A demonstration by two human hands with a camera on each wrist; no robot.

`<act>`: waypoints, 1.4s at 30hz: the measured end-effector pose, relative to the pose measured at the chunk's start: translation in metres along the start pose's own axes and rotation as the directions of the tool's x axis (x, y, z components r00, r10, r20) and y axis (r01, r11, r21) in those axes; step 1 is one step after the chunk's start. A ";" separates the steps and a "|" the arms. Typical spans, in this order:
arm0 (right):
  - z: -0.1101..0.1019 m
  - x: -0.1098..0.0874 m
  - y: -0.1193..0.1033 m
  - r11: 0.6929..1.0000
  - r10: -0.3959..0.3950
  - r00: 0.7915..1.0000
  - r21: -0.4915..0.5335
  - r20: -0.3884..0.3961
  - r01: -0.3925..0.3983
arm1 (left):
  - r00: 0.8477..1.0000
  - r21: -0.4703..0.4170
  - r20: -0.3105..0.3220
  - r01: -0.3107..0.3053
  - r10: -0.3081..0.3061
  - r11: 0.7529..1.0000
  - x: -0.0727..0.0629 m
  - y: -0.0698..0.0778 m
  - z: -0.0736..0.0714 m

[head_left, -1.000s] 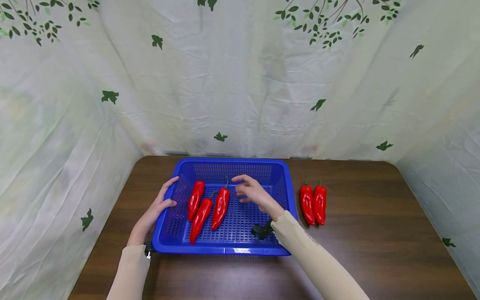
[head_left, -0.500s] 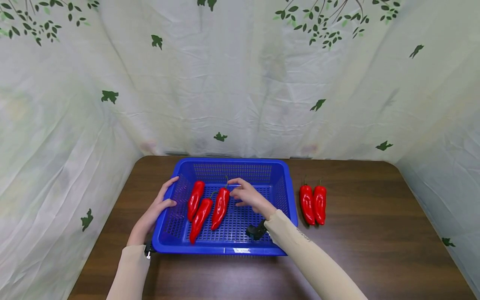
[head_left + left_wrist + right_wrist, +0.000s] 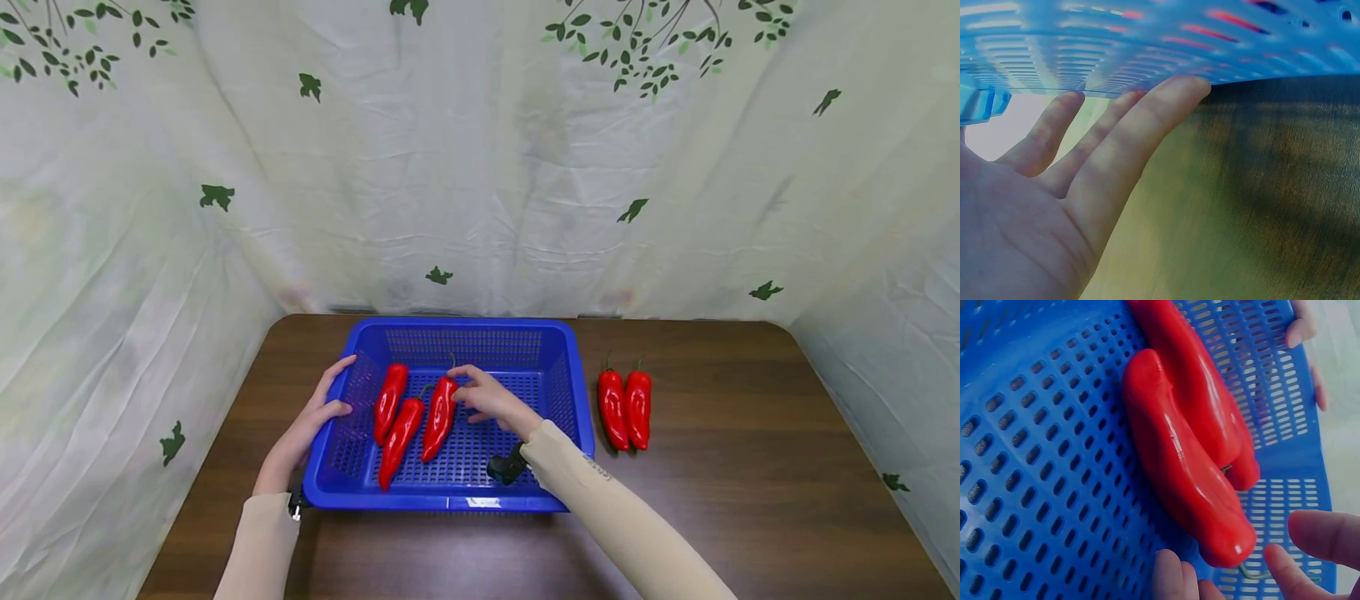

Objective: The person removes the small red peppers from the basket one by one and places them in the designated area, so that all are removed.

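Note:
A blue plastic basket [image 3: 450,498] with slotted walls stands on the table with three red chili peppers in it. My left hand [image 3: 309,427] grips its left rim; in the left wrist view several fingers [image 3: 1119,144] lie against the slotted outer wall. My right hand [image 3: 495,404] is inside the basket, fingers spread at the stem end of the rightmost chili pepper [image 3: 440,421]. In the right wrist view fingertips [image 3: 1316,534] stand on both sides of that end, not closed on it. Beside it lie the middle pepper [image 3: 401,442] and the left pepper [image 3: 390,400].
Two more red chili peppers, a left one [image 3: 612,412] and a right one [image 3: 638,410], lie side by side on the brown wooden table [image 3: 750,467] right of the basket. A pale curtain [image 3: 480,167] with leaf prints hangs behind the table and along its sides.
My right hand has moved left and slightly down, from over the basket's middle to the rightmost pepper's stem end. The left hand and the peppers stay in place.

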State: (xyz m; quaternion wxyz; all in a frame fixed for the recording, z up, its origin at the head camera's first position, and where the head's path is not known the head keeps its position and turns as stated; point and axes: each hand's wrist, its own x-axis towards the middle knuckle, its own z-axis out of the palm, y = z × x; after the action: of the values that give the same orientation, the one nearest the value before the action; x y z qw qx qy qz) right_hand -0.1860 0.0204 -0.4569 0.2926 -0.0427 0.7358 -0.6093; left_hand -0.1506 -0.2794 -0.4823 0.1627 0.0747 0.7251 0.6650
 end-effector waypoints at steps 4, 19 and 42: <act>0.002 0.000 0.000 1.000 0.015 1.000 -0.010 0.001 -0.015 | 1.000 -0.003 0.001 -0.006 0.006 1.000 0.000 0.000 0.000; 0.007 0.004 0.005 0.999 -0.007 0.997 -0.044 0.083 0.011 | 1.000 0.012 0.002 0.001 -0.001 1.000 0.000 0.002 0.001; 0.013 0.004 0.007 0.951 -0.154 0.988 -0.269 0.014 0.152 | 1.000 0.006 0.004 0.000 0.000 1.000 -0.002 0.001 0.002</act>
State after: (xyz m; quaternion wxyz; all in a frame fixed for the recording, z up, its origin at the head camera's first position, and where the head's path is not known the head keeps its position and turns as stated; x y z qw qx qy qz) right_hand -0.1812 0.0093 -0.4661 0.2334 -0.1367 0.8072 -0.5247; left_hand -0.1476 -0.2781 -0.4814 0.1638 0.0763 0.7268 0.6627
